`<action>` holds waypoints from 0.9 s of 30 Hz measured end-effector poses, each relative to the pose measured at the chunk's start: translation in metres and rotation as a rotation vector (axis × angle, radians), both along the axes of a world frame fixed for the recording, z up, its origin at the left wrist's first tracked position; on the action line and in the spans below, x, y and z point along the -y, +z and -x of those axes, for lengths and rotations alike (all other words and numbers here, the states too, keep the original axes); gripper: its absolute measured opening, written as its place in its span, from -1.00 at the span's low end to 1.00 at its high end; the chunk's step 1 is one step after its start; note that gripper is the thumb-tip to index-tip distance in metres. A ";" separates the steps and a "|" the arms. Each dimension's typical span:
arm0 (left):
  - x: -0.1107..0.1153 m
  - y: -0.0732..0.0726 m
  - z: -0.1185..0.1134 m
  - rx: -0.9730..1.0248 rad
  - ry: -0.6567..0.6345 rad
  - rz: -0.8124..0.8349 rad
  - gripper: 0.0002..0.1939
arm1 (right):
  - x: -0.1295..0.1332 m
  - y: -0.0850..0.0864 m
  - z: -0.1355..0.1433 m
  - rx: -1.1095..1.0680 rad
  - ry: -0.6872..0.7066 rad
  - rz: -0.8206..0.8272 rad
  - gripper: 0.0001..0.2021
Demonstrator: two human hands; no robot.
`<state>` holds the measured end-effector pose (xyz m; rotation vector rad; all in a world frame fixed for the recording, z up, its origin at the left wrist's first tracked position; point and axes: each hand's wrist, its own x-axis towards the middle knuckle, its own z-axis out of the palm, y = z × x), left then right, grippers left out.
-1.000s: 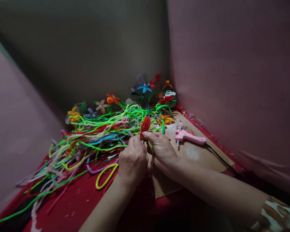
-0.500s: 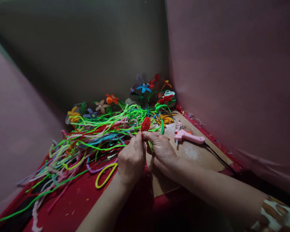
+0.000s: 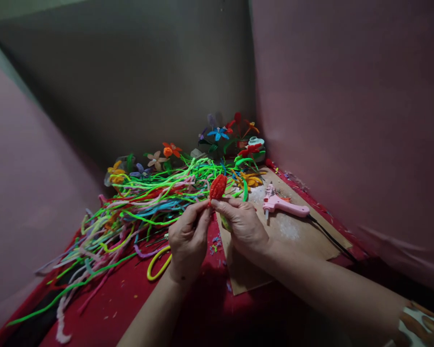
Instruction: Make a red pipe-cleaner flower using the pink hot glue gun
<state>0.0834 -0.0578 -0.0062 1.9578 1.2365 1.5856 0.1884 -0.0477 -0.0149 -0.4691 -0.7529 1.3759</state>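
Observation:
A red pipe-cleaner petal (image 3: 218, 187) stands upright between my hands, its looped oval end above the fingers. My left hand (image 3: 190, 236) pinches its lower end between thumb and fingertips. My right hand (image 3: 243, 223) is closed on the petal's base from the other side, thumb toward the left fingertips. A yellow-green piece (image 3: 225, 222) shows under the right fingers; most of it is hidden. A large heap of pipe cleaners (image 3: 159, 193) in green, pink, blue and red lies just beyond my left hand.
A pink glue gun (image 3: 287, 206) with a black cord lies on a brown board (image 3: 311, 236) to the right. Finished pipe-cleaner flowers (image 3: 219, 133) stand at the back by the wall. A yellow loop (image 3: 152, 267) lies left of my left wrist on the red cloth (image 3: 119, 308).
My left hand has shifted slightly left and down, its fingers now pinching the petal's base more openly. The view has moved a little, and the right hand keeps its hold.

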 end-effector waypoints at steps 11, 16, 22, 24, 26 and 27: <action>0.005 0.020 0.006 0.677 -0.624 0.807 -0.84 | 0.005 0.010 -0.009 0.069 0.195 -0.004 -0.85; 0.002 0.019 0.003 0.575 -0.555 0.782 -0.82 | 0.003 0.011 -0.006 0.003 0.099 0.038 -0.87; 0.001 0.008 0.000 -0.017 -0.203 0.327 -0.67 | -0.001 0.007 -0.005 -0.041 0.063 0.115 -0.82; 0.000 0.001 0.000 -0.272 -0.026 0.120 -0.65 | -0.002 0.005 -0.005 -0.040 0.040 0.144 -0.79; -0.002 -0.006 0.001 -0.453 0.125 -0.031 -0.75 | -0.002 0.005 -0.004 -0.037 0.022 0.167 -0.79; -0.002 -0.008 0.001 -0.507 0.172 -0.085 -0.82 | -0.002 0.006 -0.003 -0.036 0.012 0.174 -0.80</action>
